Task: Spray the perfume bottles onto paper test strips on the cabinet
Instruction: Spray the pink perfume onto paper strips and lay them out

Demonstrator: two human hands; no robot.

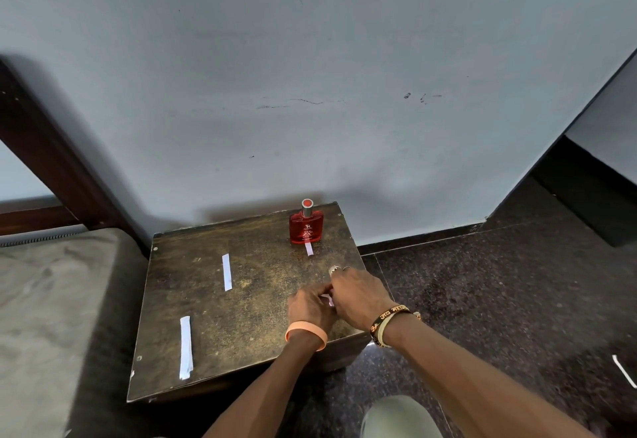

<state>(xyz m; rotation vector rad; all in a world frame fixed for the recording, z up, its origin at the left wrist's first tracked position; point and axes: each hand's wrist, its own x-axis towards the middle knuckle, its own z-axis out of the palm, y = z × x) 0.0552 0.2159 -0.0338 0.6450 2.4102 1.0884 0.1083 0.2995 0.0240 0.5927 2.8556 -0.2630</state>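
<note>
A red perfume bottle [306,227] with a silver neck and red cap stands upright at the back right of the worn wooden cabinet [248,303]. A short paper strip [309,248] lies right in front of it. Two longer white strips lie on the top, one mid-left [226,272] and one front-left [185,347]. My left hand [310,306] and my right hand [358,296] meet near the right front of the top, fingers curled around a small pale thing [327,299], mostly hidden between them; what it is cannot be told.
A grey cushioned seat [51,299] with a dark wooden frame [51,155] lies left of the cabinet. A blue-grey wall [310,92] stands behind. Dark speckled floor [499,299] spreads to the right, with a white strip [624,370] lying on it.
</note>
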